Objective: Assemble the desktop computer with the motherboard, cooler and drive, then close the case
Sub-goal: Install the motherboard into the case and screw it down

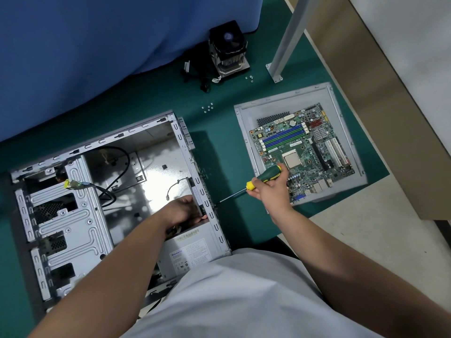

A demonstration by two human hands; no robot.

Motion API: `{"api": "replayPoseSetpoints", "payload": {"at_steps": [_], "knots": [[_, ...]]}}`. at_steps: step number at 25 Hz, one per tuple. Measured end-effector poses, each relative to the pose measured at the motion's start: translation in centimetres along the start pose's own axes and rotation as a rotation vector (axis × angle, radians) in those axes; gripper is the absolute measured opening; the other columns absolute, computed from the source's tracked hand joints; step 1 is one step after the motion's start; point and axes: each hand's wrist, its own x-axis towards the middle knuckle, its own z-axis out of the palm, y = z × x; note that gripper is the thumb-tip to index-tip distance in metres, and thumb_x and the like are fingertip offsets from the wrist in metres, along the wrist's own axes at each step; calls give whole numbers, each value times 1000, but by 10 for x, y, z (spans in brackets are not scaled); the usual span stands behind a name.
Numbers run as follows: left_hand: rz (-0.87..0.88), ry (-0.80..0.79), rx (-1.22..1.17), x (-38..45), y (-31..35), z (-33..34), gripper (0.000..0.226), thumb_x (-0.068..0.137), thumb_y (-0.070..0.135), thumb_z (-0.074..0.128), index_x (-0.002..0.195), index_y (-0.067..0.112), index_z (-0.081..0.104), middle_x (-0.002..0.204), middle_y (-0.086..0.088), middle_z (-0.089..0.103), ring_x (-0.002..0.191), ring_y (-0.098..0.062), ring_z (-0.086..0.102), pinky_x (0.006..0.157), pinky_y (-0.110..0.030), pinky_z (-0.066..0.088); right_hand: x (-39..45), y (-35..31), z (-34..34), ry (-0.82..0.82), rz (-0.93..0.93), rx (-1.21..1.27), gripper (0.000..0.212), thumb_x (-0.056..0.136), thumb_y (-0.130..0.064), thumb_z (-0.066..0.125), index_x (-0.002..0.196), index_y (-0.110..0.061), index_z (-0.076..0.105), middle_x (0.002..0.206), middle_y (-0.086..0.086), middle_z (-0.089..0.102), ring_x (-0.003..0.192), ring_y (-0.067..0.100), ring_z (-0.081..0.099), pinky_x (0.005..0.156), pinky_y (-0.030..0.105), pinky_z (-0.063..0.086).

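Motherboard (305, 152) is waiting on the removed side panel (246, 123) to the right of the open computer case (73, 215), with the cooler (228, 51) and loose screws (207, 108) lying farther back on the green surface (219, 154), apparently staged until the case is ready. The right hand (271, 189) is wrapping its fingers round the green-and-yellow screwdriver (262, 178), pointing the tip at the case's rear wall. The left hand (183, 211) is reaching inside beside the power supply (188, 250), fingers curling against a part at that wall, seemingly steadying it.
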Motion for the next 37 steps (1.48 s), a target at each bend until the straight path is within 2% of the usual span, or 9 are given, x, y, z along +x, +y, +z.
{"api": "replayPoseSetpoints", "payload": {"at_steps": [9,13,17,21,23,26,28,33,37], "knots": [[-57,39,41,-10,9,1,24,103,-7,47,92,5,65,63,1,74,53,-5,70,49,-15,53,-5,-2,-3,-20,6,32,74,91,1,69,139,-38,29,111,18,67,84,27,78,75,38,63],[-74,44,7,-13,12,5,22,103,-8,47,94,3,64,62,-1,74,52,-6,70,47,-15,52,-1,-14,-13,-35,-53,-140,40,97,-22,63,126,-34,39,83,6,76,74,28,77,76,44,64],[-52,50,-56,-12,11,6,25,102,-12,45,97,7,61,64,-1,73,54,-9,70,49,-19,54,7,-40,-24,-20,-53,-233,10,97,-17,57,107,-20,55,106,17,69,84,23,77,77,41,64],[-98,60,-32,-13,11,4,22,103,-5,48,95,6,65,65,-4,74,52,-8,69,46,-16,53,5,-62,-22,-47,-21,-495,26,92,-44,68,98,-20,61,86,9,72,63,19,69,51,23,52],[-99,63,-47,-13,12,4,23,104,-4,47,95,6,66,65,-4,74,51,-9,69,46,-16,53,7,-72,-19,-64,-19,-685,42,95,-60,57,111,-21,61,87,5,72,60,13,68,49,20,49],[-95,65,-57,-14,12,6,24,104,-4,46,92,6,64,62,-4,73,49,-9,69,44,-16,52,15,-88,-19,-231,217,-274,35,106,-28,49,130,-4,57,129,21,65,92,25,76,78,37,64],[-94,66,-89,-15,13,7,24,104,-5,46,92,5,64,62,-5,73,49,-9,69,44,-16,52,16,-95,-25,-327,256,-20,27,105,-14,52,128,-3,60,129,25,65,102,33,74,85,43,63],[-114,77,-137,-14,11,6,26,103,-7,44,92,4,64,64,-10,74,50,-13,70,41,-17,50,9,-87,-23,-198,195,-667,33,106,-44,44,107,-13,57,95,16,77,67,23,72,58,30,57],[-122,76,-138,-10,9,4,25,103,-7,46,92,5,66,67,-11,75,52,-15,72,42,-18,52,16,-83,-38,-286,347,-178,12,103,-8,48,106,-2,57,114,26,65,94,34,73,76,37,63]]}}
